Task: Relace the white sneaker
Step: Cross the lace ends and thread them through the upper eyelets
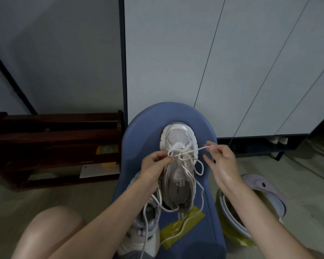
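Bare knee [51, 232], at 7 o'clock, nearest the lens. Second sneaker [140, 238], grey-white, at 6 o'clock beside yellow tape [181, 225] on a blue stool [150, 124]. White sneaker [179, 161], centre, toe toward 12 o'clock, resting on the stool; dark insole print, too blurred to read. Left hand [154, 163] pinches the white lace [187, 152] at the eyelets. Right hand [221, 157], at 3 o'clock, pinches the lace tip, remaining fingers loosely curled. Lilac bin [266, 191], at 4 o'clock. Dark wooden rack [54, 146], at 9 o'clock.

Blue stool [144, 124], dark wooden rack [54, 139], white cabinet [213, 62], lavender bin [260, 200]
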